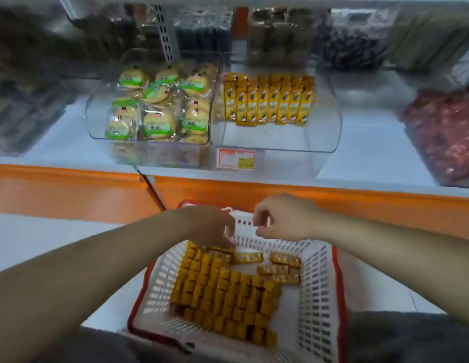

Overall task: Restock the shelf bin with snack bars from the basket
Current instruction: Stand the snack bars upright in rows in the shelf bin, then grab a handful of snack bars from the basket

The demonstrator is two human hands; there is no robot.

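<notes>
- Our left hand (209, 226) dips its fingers onto the snack bars (222, 292); blur hides any grip.
- Our right hand (283, 218) hovers loosely curled, empty, ready to gather.
- The basket (314, 297) sits below the shelf bin (327, 132), so reaches stay short.

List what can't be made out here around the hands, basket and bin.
Head view, left hand: fingertips hidden by its own knuckles among the snack bars; grip unclear.
Right hand: blurred; pinching anything or not, unclear.
Price label: print too small.
Basket: near edge cut off by the frame's bottom.
</notes>
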